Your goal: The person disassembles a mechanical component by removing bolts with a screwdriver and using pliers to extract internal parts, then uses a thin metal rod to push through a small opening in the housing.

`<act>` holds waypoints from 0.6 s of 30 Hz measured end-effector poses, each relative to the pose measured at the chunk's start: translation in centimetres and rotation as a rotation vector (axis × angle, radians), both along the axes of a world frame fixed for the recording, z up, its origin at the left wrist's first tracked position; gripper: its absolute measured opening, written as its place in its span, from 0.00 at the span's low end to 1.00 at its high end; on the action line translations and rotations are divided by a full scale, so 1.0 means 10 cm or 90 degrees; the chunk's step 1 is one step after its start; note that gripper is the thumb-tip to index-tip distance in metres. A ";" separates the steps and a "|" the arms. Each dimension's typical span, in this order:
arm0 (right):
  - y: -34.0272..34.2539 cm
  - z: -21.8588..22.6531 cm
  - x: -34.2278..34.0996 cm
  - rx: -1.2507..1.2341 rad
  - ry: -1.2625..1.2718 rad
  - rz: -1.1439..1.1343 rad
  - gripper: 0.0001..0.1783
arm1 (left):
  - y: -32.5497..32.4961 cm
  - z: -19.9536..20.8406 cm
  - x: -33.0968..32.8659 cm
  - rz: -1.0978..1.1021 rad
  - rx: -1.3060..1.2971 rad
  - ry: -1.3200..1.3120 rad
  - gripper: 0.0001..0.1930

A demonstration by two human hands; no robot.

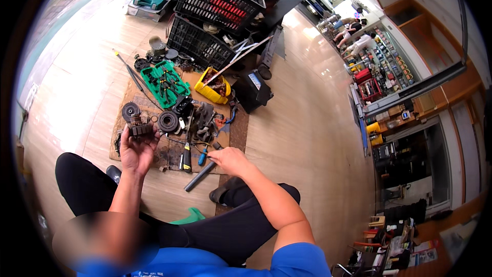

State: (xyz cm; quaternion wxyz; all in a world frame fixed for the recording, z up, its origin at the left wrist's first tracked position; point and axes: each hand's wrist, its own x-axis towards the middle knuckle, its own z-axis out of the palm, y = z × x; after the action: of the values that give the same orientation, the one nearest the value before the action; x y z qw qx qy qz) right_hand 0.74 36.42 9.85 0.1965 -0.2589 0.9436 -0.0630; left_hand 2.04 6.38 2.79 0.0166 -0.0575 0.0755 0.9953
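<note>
While the person sits over a glossy beige tiled floor (297, 159), two stacked black plastic crates with slotted walls stand beyond the work area, the upper crate (197, 0) tilted on the lower crate (197, 46). Nearer lies a flat, stained brown cardboard sheet (166, 160), crowded with tools and parts. On its far half, an open bright green plastic tray (147, 76) holds dark tools; to its right are a yellow plastic bin (212, 94) with reddish-brown contents and, just beside that, a black box-shaped container (248, 97).

The left hand (138, 150) is turned palm up above the sheet's near left part, its thumb and fingers curled around opposite sides of a dark, rust-brown, ridged metal part (139, 129), which it bears upright clear of the cardboard. The right hand (231, 161) is at the sheet's near edge, thumb and fingers drawn together around the upper portion of a dark grey cylindrical bar (200, 177), whose lower end slants leftward over the tiles.

Near the metal part are a dark round grooved wheel (126, 113) and, farther right, a thick black ring (161, 123). Between the hands lie a yellow-and-black-handled tool (187, 158) and a smaller blue-handled tool (203, 157), the latter close to the right fingertips.
</note>
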 end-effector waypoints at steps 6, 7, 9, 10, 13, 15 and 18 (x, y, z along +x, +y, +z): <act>0.19 -0.19 -0.10 0.038 0.088 0.017 0.09 | -0.14 -0.12 -0.04 0.008 0.069 0.033 0.34; 0.25 -0.32 -0.07 -0.044 0.140 0.021 0.08 | -0.14 -0.13 -0.01 0.003 0.089 0.035 0.34; 0.24 -0.37 0.02 -0.044 0.132 -0.004 0.08 | -0.10 -0.03 0.03 -0.016 0.103 0.031 0.33; 0.26 -0.35 0.03 -0.050 0.118 -0.023 0.08 | -0.08 -0.05 0.02 -0.021 0.091 0.042 0.35; 0.31 -0.20 0.08 -0.056 0.112 -0.061 0.09 | 0.00 0.15 0.04 -0.005 0.076 -0.059 0.33; 0.32 -0.14 0.08 -0.059 0.137 -0.078 0.10 | 0.01 0.23 0.05 -0.004 0.073 -0.072 0.34; 0.26 0.08 0.04 -0.032 0.109 -0.117 0.11 | 0.01 0.19 0.08 -0.033 0.089 -0.050 0.34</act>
State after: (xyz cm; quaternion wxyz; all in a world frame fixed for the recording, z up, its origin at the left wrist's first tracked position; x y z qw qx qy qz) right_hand 1.17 39.07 10.68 0.1018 -0.1808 0.9748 -0.0821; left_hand 2.83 6.52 4.68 0.0494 -0.0930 0.0069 0.9944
